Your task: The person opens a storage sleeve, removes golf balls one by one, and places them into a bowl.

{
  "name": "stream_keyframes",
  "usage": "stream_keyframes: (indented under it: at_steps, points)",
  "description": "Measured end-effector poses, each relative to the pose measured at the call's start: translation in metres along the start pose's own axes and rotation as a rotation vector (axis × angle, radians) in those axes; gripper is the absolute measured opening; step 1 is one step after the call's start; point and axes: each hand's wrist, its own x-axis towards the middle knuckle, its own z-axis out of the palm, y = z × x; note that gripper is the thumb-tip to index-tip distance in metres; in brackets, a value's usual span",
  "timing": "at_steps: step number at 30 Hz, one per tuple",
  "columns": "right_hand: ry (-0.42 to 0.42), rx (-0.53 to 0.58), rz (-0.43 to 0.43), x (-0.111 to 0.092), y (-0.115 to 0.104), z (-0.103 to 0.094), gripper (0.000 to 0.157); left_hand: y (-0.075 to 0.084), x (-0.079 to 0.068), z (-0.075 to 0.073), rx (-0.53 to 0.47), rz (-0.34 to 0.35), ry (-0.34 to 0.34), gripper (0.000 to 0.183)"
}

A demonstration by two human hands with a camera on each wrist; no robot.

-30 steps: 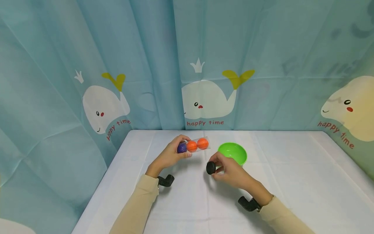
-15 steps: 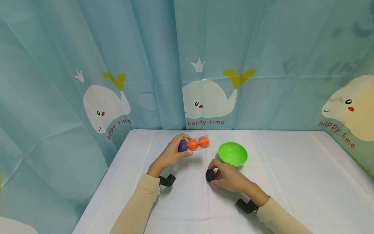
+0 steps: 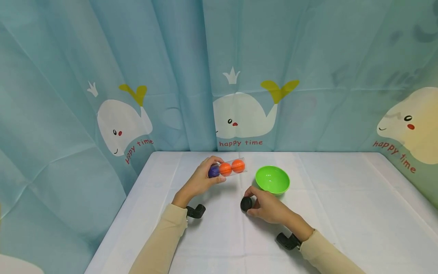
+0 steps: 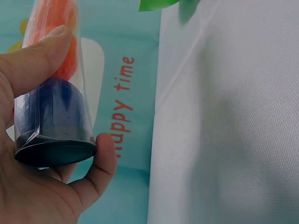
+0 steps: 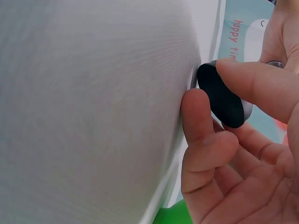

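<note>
A clear plastic tube (image 3: pixel 231 168) lies sideways in my left hand (image 3: pixel 198 182), raised over the table. Inside it are a purple ball (image 3: pixel 213 171) at the palm end and two orange balls (image 3: pixel 238 166) toward the far end. In the left wrist view, a black cap (image 4: pixel 56 153) closes the palm end, and the thumb presses along the tube's side. My right hand (image 3: pixel 270 207) pinches a round black lid (image 3: pixel 246 204) between thumb and fingers, on edge, low over the cloth. The lid (image 5: pixel 223 97) shows its dark flat face in the right wrist view.
Just behind the right hand stands a green bowl (image 3: pixel 272 179). White cloth (image 3: pixel 349 213) covers the table. A blue curtain (image 3: pixel 184 76) with whale prints hangs along the back and left. Each wrist wears a black camera mount (image 3: pixel 196 211).
My right hand has brought the lid down toward the table and slightly nearer to me, and the lid has turned a little. The left hand with the tube has barely moved.
</note>
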Motion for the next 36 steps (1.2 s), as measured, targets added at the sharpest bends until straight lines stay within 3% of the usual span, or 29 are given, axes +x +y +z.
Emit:
stream_keyframes:
  at_steps: [8, 20, 29, 36]
  points:
    - [-0.027, -0.014, 0.004, 0.000, 0.000, 0.000, 0.043, 0.001, 0.000, 0.002, 0.004, -0.034, 0.007, 0.047]
    - [-0.049, -0.001, 0.011, -0.001, -0.002, -0.001, 0.044, -0.001, -0.001, 0.002, 0.008, 0.017, 0.002, 0.046]
    - [0.084, 0.020, -0.018, -0.004, -0.017, -0.015, 0.034, 0.004, -0.001, 0.006, 0.028, 0.010, 0.007, 0.046]
    - [0.228, 0.205, -0.001, -0.004, -0.014, -0.039, 0.022, 0.008, -0.001, 0.008, 0.054, 0.034, 0.017, 0.046]
